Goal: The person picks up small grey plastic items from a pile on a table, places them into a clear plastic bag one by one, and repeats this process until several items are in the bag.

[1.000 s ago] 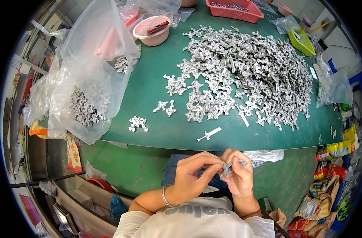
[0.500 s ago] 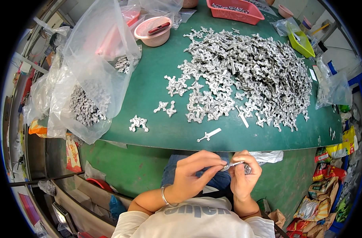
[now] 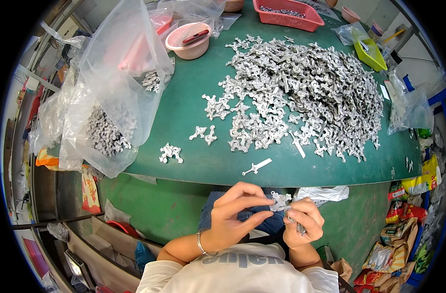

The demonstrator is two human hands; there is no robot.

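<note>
A small silver-grey, curvy cast metal piece (image 3: pixel 280 201) is up in front of me, just off the table's near edge. My right hand (image 3: pixel 304 222) is closed, pinching that piece by its lower right side. More grey metal (image 3: pixel 300 228) shows under its curled fingers, its shape mostly hidden. At the piece's left side is my left hand (image 3: pixel 232 210), thumb and fingers apart, a fingertip touching or nearly touching the metal. On the green table (image 3: pixel 198 163) beyond lies a sword-shaped metal piece (image 3: pixel 257 166). Farther off spreads a big heap of similar curvy pieces (image 3: pixel 311 93).
A clear plastic bag (image 3: pixel 118 93) of metal pieces stands on the left. Behind it sits a pink basket (image 3: pixel 188 49) with a red object. A pink tray (image 3: pixel 289 19) and a yellow-green tray (image 3: pixel 370 53) lie at the back. Loose pieces (image 3: pixel 171 153) dot the left side.
The metal piece has been turned so its broad face shows. My left thumb and fingers have spread apart from their pinch. My right hand has lowered slightly.
</note>
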